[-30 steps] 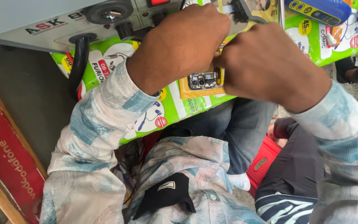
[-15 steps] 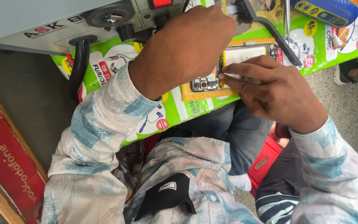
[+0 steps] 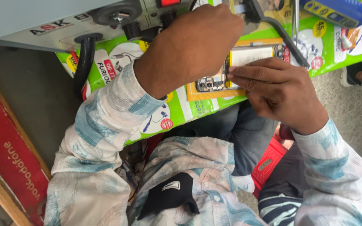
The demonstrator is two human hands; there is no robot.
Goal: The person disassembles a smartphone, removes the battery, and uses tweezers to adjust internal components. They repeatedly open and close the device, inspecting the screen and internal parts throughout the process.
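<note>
An opened phone (image 3: 214,83) lies on a yellow pad over a green printed mat (image 3: 177,113), its circuit board and white battery (image 3: 251,55) showing. My left hand (image 3: 189,46) reaches in from the left and rests over the phone's upper left part. Its fingers are curled down out of sight on the phone. My right hand (image 3: 277,90) comes from the right with its fingers straight and pressed together. Their tips pinch the phone's edge where the board meets the battery. Whether a thin tool sits between them is hidden.
A grey bench device (image 3: 76,21) with knobs and a black cable (image 3: 82,62) stands at the top left. A black brush (image 3: 273,25) lies beside the phone, and a blue tool (image 3: 336,10) at the top right. A red box (image 3: 9,150) leans at the left.
My right hand has slid down and to the right off the phone, uncovering the battery, and its fingers have straightened onto the phone's edge. My left hand has stayed over the phone.
</note>
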